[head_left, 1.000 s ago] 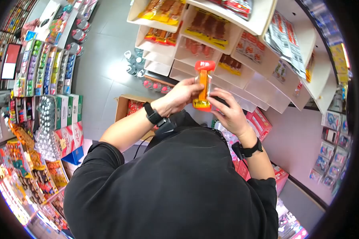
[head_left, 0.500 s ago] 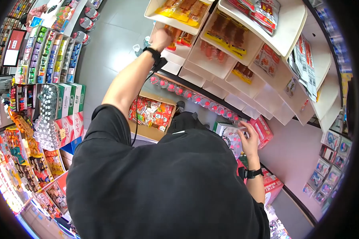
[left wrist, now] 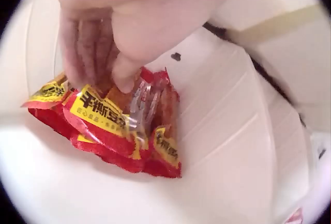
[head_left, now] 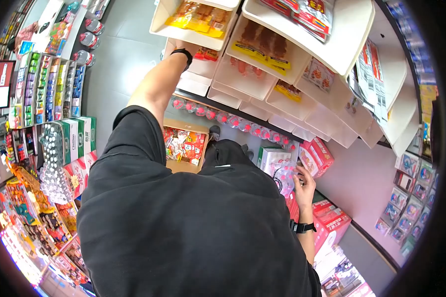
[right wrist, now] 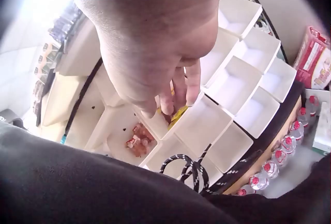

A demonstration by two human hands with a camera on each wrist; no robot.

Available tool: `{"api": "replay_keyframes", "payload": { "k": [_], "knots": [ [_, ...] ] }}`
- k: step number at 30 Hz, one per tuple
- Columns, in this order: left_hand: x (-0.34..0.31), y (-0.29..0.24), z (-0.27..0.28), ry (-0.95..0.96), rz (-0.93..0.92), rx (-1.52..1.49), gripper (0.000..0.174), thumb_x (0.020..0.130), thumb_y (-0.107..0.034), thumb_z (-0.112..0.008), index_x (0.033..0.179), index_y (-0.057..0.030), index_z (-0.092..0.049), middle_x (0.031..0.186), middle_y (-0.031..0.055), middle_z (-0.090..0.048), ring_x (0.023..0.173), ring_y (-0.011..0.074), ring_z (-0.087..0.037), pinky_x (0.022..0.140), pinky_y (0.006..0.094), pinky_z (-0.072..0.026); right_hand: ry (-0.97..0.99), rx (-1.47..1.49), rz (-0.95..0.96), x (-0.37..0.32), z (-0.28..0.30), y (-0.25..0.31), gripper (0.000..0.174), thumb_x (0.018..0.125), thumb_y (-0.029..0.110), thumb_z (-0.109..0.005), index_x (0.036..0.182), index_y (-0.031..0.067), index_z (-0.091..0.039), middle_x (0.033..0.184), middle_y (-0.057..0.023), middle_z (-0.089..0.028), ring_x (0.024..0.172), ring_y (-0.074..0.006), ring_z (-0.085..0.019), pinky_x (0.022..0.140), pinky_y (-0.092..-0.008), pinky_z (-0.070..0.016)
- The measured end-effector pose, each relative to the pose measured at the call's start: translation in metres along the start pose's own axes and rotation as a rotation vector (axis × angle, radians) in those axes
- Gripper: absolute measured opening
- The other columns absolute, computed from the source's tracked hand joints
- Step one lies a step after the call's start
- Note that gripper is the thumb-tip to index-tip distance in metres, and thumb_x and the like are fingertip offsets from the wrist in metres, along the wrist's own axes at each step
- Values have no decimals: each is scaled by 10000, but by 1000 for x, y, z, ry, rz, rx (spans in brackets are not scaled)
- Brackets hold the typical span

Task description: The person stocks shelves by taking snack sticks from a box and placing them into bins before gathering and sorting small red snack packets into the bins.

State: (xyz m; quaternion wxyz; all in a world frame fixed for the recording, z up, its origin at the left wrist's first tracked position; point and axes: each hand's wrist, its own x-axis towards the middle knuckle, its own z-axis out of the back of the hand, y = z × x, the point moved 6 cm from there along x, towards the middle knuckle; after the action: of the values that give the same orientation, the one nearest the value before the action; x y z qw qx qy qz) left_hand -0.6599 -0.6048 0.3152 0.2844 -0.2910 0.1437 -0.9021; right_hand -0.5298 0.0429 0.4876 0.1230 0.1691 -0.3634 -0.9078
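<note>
My left hand (left wrist: 103, 79) reaches into a white shelf bin (left wrist: 222, 131) and pinches the top red and yellow snack packet (left wrist: 111, 123) of a small pile between thumb and fingers. In the head view the left arm stretches up to that bin (head_left: 193, 81); the hand is hidden under the bin above, and only the black wrist strap (head_left: 183, 52) shows. My right hand (head_left: 304, 177) hangs low with its fingers loosely curled and holding nothing, beside a wrapped pack of bottles (head_left: 282, 175). The right wrist view shows the same relaxed fingers (right wrist: 178, 97).
White bins with snack packets (head_left: 262, 47) step across the shelf. A row of red-capped bottles (head_left: 223, 118) lines the base. An open cardboard box of red packets (head_left: 183, 144) lies on the floor; red cartons (head_left: 317, 156) stand right. Drink racks (head_left: 54, 89) fill the left.
A second ago both hands held an orange packet at chest height. The left hand has carried it up into the bin, and the right hand has let go and dropped low.
</note>
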Motion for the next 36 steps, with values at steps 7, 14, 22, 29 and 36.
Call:
{"api": "replay_keyframes", "payload": {
  "k": [7,14,22,29,36],
  "knots": [
    [-12,-29,35,209,-268,152,372,971,-391,-588,1217,-145,-719,1199,166,-726,1081,398,-680,943,483,-538,34,11,12,-4,2,-23,292,905,45,-740,1195,26,-717,1069,-108,-767,928,-187,-731,872,-336,-551],
    [-194,-43,121,332,-87,72,234,980,-305,-655,964,-72,-642,902,183,-698,783,402,-691,689,517,-544,189,81,35,2,-9,-53,310,913,134,-766,1199,22,-721,1030,-100,-775,911,-167,-738,826,-307,-570],
    [-595,16,203,1309,374,239,373,805,-359,-788,969,-25,-758,987,208,-756,938,356,-744,847,473,-597,458,169,-50,-20,-47,-198,367,922,271,-790,1182,18,-733,1010,-89,-770,919,-160,-723,831,-301,-568],
    [-822,-43,375,1587,734,182,340,834,-368,-759,984,-63,-773,864,130,-768,799,252,-760,818,391,-589,623,229,-501,-87,-98,-412,210,945,206,-714,1003,6,-741,886,-63,-737,709,-151,-663,629,-328,-558],
    [-790,-49,403,1388,587,190,295,876,-332,-667,961,-65,-761,893,190,-746,908,389,-728,855,486,-568,651,357,-805,-154,-124,-451,203,927,163,-685,985,-28,-723,862,-122,-730,607,-186,-645,536,-315,-526]
  ]
}}
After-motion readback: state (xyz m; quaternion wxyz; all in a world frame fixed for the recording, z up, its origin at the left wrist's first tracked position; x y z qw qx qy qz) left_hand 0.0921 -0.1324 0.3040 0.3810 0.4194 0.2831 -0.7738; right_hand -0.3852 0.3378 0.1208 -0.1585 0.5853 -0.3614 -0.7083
